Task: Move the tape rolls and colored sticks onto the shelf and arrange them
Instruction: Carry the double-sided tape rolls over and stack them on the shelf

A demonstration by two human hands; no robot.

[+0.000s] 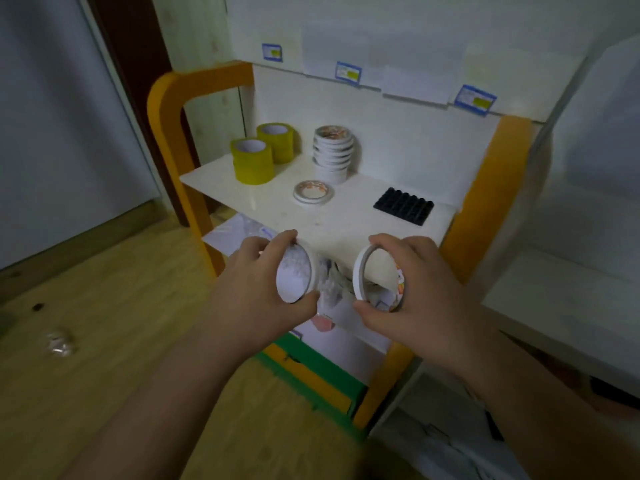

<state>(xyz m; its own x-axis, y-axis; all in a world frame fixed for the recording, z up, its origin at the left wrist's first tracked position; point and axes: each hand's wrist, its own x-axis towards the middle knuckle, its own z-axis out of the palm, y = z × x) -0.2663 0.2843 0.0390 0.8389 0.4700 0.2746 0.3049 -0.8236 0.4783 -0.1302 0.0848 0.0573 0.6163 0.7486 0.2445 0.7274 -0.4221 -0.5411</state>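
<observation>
Each hand grips a thin white tape ring upright: left hand (258, 289) on one (295, 271), right hand (420, 289) on another (379, 275). The cream shelf board (346, 220) lies just ahead, its flat-lying, probably matching roll (313, 192) nearer the left hand.

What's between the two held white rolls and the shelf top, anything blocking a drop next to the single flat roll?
Nothing visible. The left hand and right hand each grip a thin white roll just before the shelf front edge. Bare board lies between them and the flat roll; the black tray sits off right.
</observation>
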